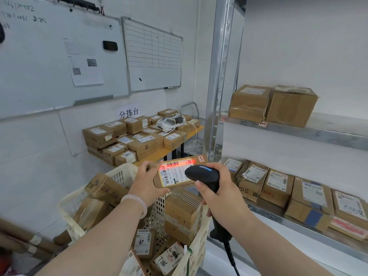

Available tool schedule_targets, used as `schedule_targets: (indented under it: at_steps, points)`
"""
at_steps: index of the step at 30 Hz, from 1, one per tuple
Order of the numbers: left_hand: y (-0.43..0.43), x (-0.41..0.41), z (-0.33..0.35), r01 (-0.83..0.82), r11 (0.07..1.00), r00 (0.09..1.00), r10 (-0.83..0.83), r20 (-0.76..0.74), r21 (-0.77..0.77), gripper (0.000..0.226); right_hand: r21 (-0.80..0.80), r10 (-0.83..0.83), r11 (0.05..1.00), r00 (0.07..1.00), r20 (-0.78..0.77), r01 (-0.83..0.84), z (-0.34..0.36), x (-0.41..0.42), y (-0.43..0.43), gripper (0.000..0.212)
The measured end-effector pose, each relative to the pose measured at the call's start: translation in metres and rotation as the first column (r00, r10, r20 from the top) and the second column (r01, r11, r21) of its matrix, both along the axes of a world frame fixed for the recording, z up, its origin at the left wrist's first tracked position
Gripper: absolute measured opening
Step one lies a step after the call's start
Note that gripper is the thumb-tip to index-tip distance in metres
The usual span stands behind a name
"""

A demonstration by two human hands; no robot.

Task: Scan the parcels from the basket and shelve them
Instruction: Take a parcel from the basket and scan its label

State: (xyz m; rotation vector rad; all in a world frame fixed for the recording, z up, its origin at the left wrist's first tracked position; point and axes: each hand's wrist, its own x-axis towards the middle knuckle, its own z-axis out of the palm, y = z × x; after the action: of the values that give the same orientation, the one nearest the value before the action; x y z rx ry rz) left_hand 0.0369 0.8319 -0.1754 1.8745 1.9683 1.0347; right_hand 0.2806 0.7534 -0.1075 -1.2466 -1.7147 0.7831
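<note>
My left hand (146, 183) holds a small cardboard parcel (175, 174) by its left end, above the cream plastic basket (123, 174). The parcel's white label faces up, and a red scan line glows across its top edge. My right hand (221, 188) grips a black handheld scanner (203, 173), whose head points at the label from the right. Its cable hangs down below my wrist. Several more cardboard parcels (183, 214) lie in the basket.
A metal shelf unit (318, 132) stands at right, with two boxes (272, 105) on the upper shelf and several labelled parcels (278, 186) on the lower. A table (157, 154) stacked with parcels and a white headset (171, 122) stands behind. Whiteboards hang on the wall.
</note>
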Motion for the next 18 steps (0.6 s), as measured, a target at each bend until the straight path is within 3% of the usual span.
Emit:
schedule_targets:
  at_steps: [12, 18]
  points:
    - [0.001, -0.002, 0.000, 0.046, 0.999, 0.999, -0.046, -0.014, -0.018, 0.099, 0.033, -0.048, 0.998, 0.999, -0.018, 0.048, -0.005, 0.003, -0.002, 0.049]
    - [0.004, 0.016, 0.013, 0.183, 0.983, 0.980, -0.184, 0.073, 0.022, 0.095, 0.096, -0.138, 0.984, 0.982, -0.130, 0.151, -0.010, 0.017, -0.005, 0.057]
